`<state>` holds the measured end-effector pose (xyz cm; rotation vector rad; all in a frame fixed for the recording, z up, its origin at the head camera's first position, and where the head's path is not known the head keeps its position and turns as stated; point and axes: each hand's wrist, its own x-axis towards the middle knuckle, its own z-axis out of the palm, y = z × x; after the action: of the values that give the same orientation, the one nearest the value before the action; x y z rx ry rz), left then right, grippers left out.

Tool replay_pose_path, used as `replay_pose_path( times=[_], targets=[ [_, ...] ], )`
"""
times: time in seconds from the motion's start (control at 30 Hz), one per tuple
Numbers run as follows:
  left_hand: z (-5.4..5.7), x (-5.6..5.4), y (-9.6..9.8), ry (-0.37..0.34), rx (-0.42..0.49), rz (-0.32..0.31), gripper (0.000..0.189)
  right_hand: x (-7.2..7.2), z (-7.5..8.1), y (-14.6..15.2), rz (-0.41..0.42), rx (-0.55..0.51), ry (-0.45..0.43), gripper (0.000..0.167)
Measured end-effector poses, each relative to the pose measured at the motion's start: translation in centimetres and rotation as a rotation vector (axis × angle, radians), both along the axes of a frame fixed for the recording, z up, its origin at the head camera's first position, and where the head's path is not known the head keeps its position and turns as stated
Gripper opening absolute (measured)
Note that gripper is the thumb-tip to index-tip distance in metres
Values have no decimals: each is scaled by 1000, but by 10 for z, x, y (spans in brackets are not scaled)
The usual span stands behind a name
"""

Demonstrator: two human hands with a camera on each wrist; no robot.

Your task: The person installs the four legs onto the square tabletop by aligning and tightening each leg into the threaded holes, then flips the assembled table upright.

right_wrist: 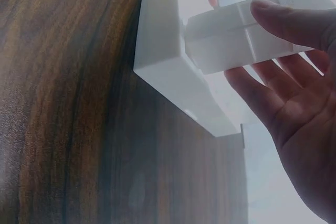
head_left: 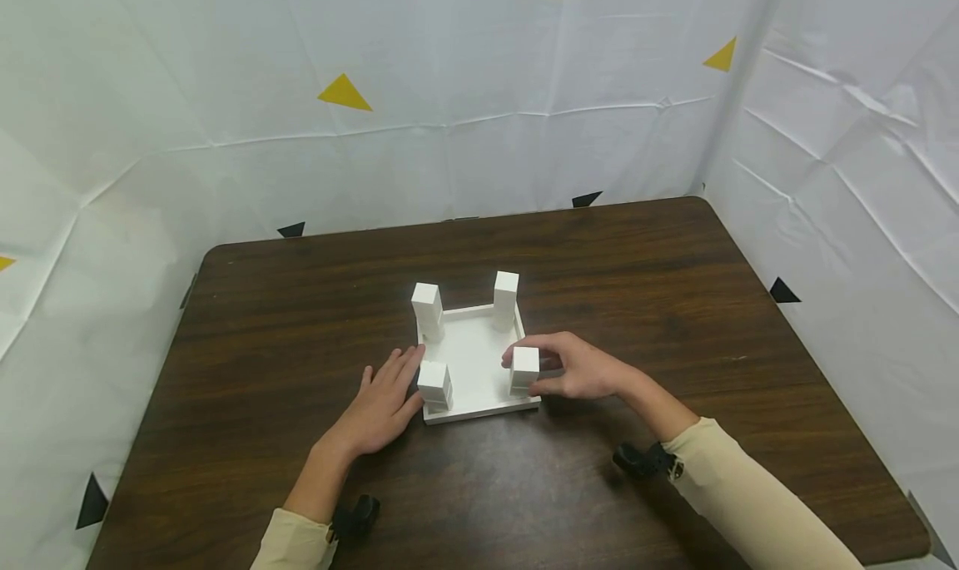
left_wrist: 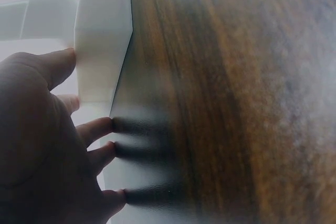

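A shallow white square tray [head_left: 475, 362] with a raised rim lies on the table, and a white block post stands upright at each of its corners. My right hand [head_left: 580, 369] grips the near right block post [head_left: 525, 362] between thumb and fingers. In the right wrist view, that block post [right_wrist: 226, 38] has seams across it and its base sits inside the tray corner. With fingers straight, my left hand [head_left: 380, 408] rests at the tray's left edge, its thumb close by the near left block post [head_left: 434, 383].
The far left post [head_left: 427, 304] and far right post [head_left: 505, 295] rise from the tray's back corners. The dark wood table [head_left: 315, 304] extends on all sides. White sheeting [head_left: 449, 71] with yellow and black triangles hangs behind and beside it.
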<state>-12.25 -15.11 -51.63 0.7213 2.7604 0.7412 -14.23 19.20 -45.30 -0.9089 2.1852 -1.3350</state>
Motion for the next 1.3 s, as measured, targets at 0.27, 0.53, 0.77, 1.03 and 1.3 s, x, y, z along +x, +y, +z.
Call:
replay_pose_path(
  times=[0.27,0.53,0.77,1.03,1.3],
  targets=[
    [3,1,1,-8,-12,-2,66,4,-3,-2,-46,-32,39,47],
    [2,-1,0,-18,-20,-4,66,3,-7,0,-62,-45,34,50],
    [-1,-2,0,-2,0,12,68,3,-1,3,-80,8,10,61],
    [-1,-4,-2,-4,44,68,71,-7,3,18,-202,93,70,52],
    [11,-7,2,10,164,209,54,-15,-19,11,-439,101,-49,38]
  ],
)
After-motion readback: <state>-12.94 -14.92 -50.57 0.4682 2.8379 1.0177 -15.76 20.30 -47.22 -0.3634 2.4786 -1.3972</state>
